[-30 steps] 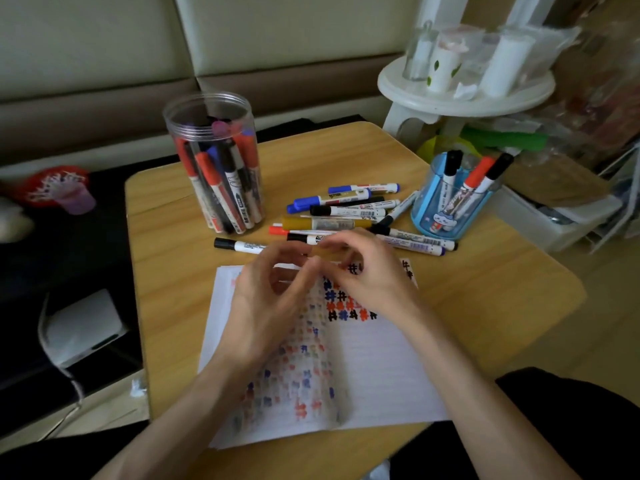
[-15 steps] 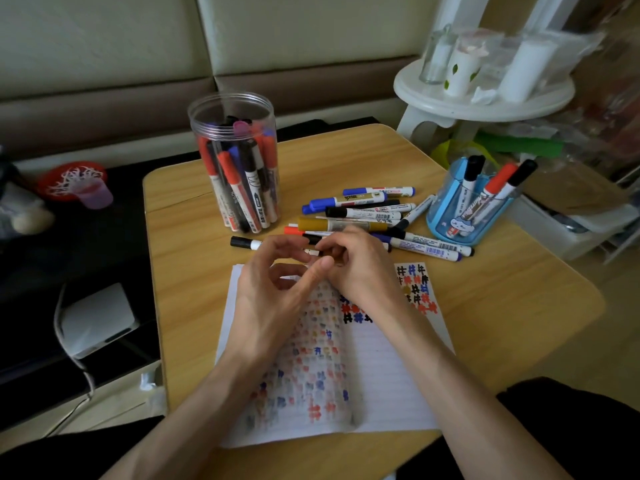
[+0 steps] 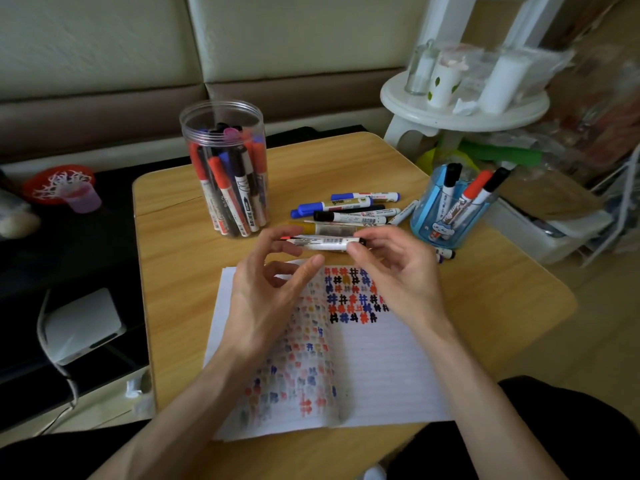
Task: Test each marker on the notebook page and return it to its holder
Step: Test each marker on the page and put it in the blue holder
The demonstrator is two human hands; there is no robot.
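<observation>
My left hand (image 3: 266, 299) and my right hand (image 3: 398, 275) hold one white marker (image 3: 325, 242) level, just above the top edge of the open notebook (image 3: 381, 358). My right thumb and forefinger pinch its right, black end. The fingers of my left hand curl round its left end, with the thumb apart below. The notebook page carries rows of coloured hash marks (image 3: 353, 296). A clear plastic jar (image 3: 225, 168) full of markers stands at the back left. At the right, a blue cup holder (image 3: 446, 216) holds three markers.
Several loose markers (image 3: 349, 211) lie in a pile between the jar and the blue cup, right behind my hands. The wooden table (image 3: 180, 271) ends close on the left and right. A white stool (image 3: 464, 109) with bottles stands behind the cup.
The black-capped marker that lay on the table left of my hands is gone from there. Both hands now hold a white marker, raised slightly, and have spread apart along it.
</observation>
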